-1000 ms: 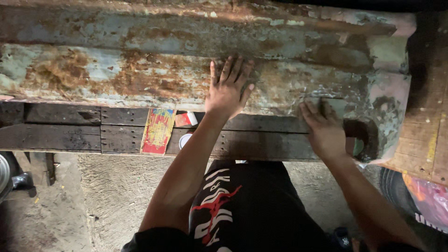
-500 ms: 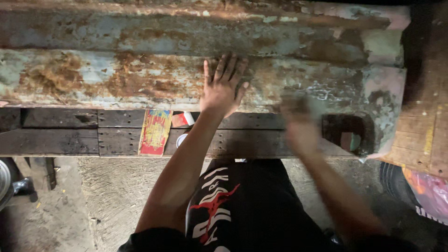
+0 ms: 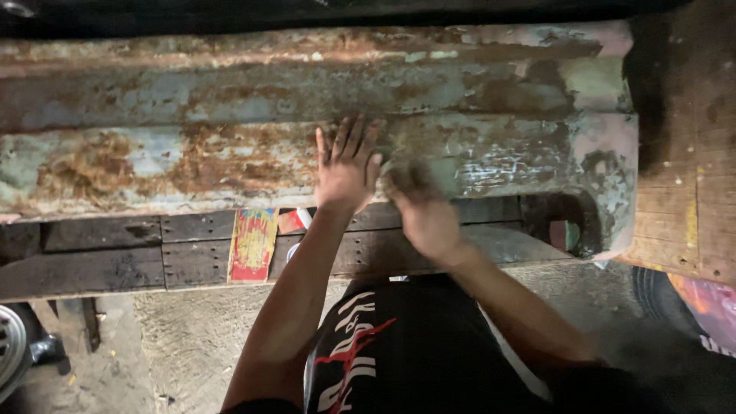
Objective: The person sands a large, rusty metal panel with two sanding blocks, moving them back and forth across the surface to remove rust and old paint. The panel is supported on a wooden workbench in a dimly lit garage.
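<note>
Up close, the left hand (image 3: 346, 165) lies flat on a rusted metal panel (image 3: 230, 146), fingers spread wide and pointing up the face of it, holding nothing. Just beside it, almost touching, the right hand (image 3: 422, 207) presses on the same panel; it is blurred, the fingers look curled over something greyish against the metal, but what it grips cannot be told. The panel runs across the whole view, its pale blue-green paint flaking over brown rust, with a paler, scuffed patch right of the hands. Below the panel sits a dark wooden beam (image 3: 115, 257), and a red and yellow sticker (image 3: 253, 245) lies on it, left of the left forearm. A tyre (image 3: 11, 345) shows at the lower left corner.
</note>
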